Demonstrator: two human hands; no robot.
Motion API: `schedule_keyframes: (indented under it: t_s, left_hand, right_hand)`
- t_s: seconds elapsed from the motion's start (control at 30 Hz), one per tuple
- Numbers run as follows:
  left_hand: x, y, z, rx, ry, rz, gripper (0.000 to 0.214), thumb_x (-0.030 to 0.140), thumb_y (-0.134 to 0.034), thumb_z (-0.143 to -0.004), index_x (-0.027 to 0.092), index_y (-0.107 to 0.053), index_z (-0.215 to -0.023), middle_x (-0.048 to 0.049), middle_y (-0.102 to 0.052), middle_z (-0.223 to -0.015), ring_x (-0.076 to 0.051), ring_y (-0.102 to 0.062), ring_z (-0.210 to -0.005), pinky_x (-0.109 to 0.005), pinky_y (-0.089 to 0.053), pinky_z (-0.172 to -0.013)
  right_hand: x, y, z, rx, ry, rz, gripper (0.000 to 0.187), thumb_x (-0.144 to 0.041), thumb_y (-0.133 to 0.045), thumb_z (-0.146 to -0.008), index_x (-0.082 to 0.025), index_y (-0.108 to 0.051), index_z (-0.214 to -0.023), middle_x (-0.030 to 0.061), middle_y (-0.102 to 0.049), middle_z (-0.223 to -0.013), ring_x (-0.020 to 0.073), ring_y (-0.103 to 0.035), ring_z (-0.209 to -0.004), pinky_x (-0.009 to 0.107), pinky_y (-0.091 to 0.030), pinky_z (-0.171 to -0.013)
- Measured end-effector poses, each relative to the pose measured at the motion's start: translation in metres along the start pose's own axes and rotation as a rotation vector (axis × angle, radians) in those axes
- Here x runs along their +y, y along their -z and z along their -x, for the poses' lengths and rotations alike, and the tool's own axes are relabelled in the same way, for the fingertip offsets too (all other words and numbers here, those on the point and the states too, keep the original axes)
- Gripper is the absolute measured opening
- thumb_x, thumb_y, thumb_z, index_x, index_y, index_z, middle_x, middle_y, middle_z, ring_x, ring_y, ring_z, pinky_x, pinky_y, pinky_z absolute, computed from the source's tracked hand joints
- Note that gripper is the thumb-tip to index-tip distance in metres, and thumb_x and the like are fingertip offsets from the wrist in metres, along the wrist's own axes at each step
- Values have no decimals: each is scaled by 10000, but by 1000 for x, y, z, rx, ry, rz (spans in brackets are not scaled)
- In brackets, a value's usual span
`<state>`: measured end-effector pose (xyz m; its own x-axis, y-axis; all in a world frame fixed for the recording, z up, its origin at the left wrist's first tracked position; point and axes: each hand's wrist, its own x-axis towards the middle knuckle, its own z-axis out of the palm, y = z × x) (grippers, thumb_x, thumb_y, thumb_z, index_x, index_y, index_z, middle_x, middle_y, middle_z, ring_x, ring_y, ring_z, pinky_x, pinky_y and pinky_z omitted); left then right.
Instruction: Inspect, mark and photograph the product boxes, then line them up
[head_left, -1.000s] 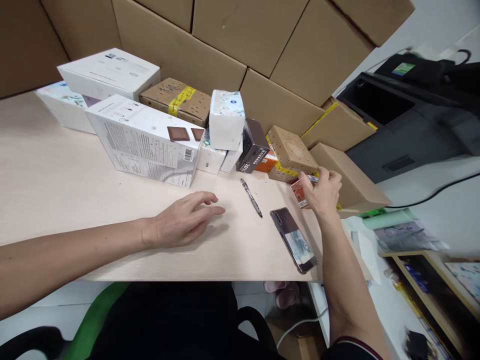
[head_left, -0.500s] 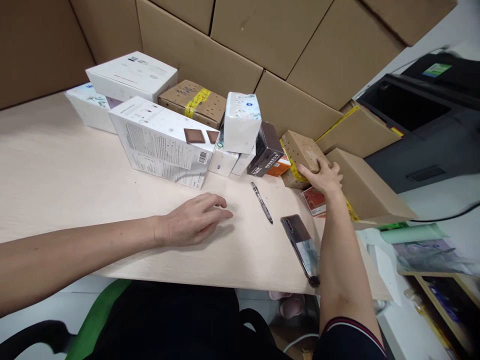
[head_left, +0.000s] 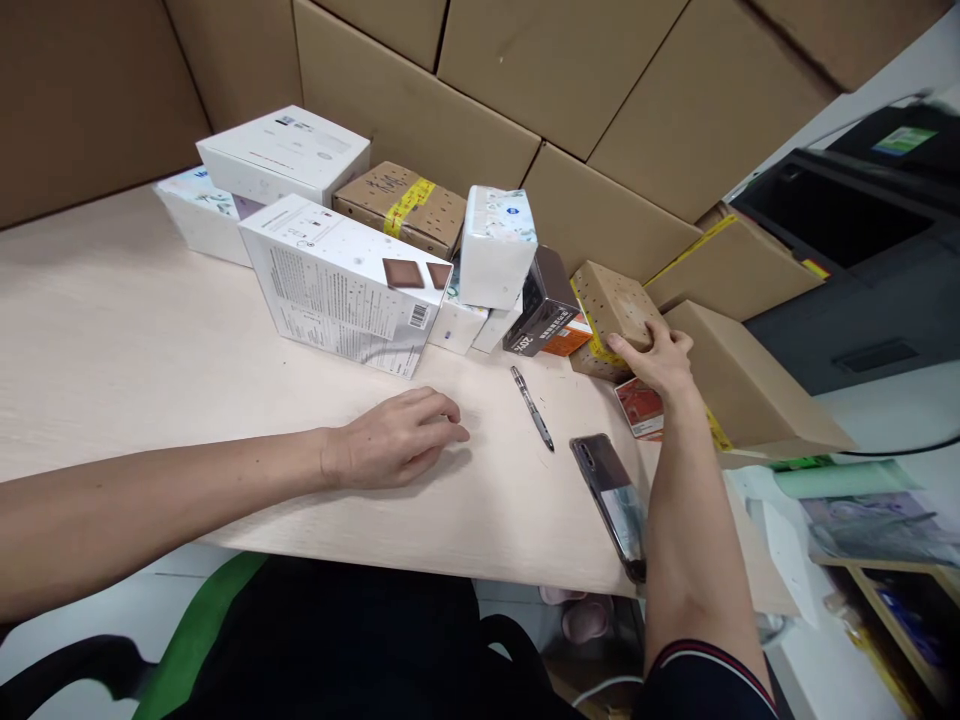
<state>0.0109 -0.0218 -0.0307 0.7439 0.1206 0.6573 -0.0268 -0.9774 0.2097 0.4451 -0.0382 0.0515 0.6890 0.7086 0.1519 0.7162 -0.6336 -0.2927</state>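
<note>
A small, dotted brown cardboard box with yellow tape (head_left: 613, 298) stands on the pale wood-look worktop (head_left: 112, 350), behind a small red-and-white carton (head_left: 640, 405). The right hand (head_left: 664, 362) touches its near side, thumb and fingers spread; whether it grips, I cannot tell. The left hand (head_left: 397, 438), loosely curled, holds nothing. The box looks stiff, probably light; opposite walls should offer the surest hold.

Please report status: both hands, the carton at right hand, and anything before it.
Right hand at dotted carton, seemingly touching. Left hand over table, nothing visible held. Red box close in front.
</note>
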Motion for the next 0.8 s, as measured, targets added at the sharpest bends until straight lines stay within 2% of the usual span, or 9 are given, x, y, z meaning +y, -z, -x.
schedule_keyframes:
  t_s: [0.1, 0.23, 0.4, 0.5, 0.57, 0.63, 0.73, 0.8]
  left_hand:
    - [0, 1, 0, -1, -2, 10, 271, 100, -477, -978, 164, -622, -1198, -109, -676, -1073, -196, -651, -959, -315, -599, -821]
    - [-1, 2, 0, -4, 10, 11, 259, 109, -485, -979, 164, -646, -1175, -109, -687, -1067, -199, -658, -960, -316, -597, -830]
    - [-2, 2, 2, -20, 35, 3, 250, 131, -492, -994, 174, -679, -1154, -107, -699, -1063, -196, -659, -963, -308, -592, -829]
    - [-3, 2, 2, -38, 43, 1, 248, 146, -494, -1002, 173, -701, -1137, -108, -707, -1071, -195, -662, -968, -305, -585, -839]
    - [-5, 3, 2, -55, 72, -8, 246, 156, -490, -1006, 171, -716, -1103, -98, -717, -1052, -190, -664, -950, -299, -577, -833]
    - [-8, 4, 2, -74, 143, -13, 244, 169, -488, -1005, 169, -725, -1058, -80, -728, -1004, -185, -669, -914, -296, -570, -815]
    - [-15, 4, 2, -81, 299, -39, 240, 199, -496, -986, 161, -722, -1058, -75, -741, -996, -197, -683, -923, -313, -575, -823]
    - [-17, 3, 3, -79, 377, -63, 268, 201, -498, -963, 153, -712, -1117, -89, -740, -1064, -207, -690, -963, -329, -584, -847]
  right_hand:
    - [-7, -4, 5, 154, -4, -92, 852, -750, -725, -705, -325, -567, -1427, 123, -389, -1542, 444, -457, -1427, 642, -343, -1190]
    - [-17, 1, 10, 351, -7, -184, 775, -666, -732, -734, -274, -592, -1388, 132, -411, -1457, 422, -453, -1417, 628, -365, -1183]
    - [-12, 33, 28, 525, 161, -249, 771, -616, -715, -768, -147, -589, -1367, 220, -406, -1422, 380, -476, -1382, 519, -384, -1200]
    - [5, 59, 55, 676, 251, -299, 771, -633, -664, -772, -131, -580, -1351, 227, -424, -1428, 418, -441, -1414, 486, -383, -1224]
    - [18, 72, 80, 710, 301, -362, 749, -673, -593, -779, -207, -562, -1364, 197, -451, -1448, 450, -451, -1415, 538, -420, -1198]
    - [29, 78, 109, 724, 368, -535, 748, -678, -514, -740, -230, -557, -1339, 193, -517, -1400, 499, -500, -1376, 642, -445, -1147]
    - [40, 74, 160, 593, 521, -799, 756, -670, -409, -710, -276, -543, -1341, 167, -559, -1383, 549, -504, -1375, 768, -389, -1120]
    - [44, 65, 193, 500, 553, -743, 801, -726, -309, -739, -363, -466, -1436, 121, -485, -1494, 543, -404, -1462, 783, -355, -1134]
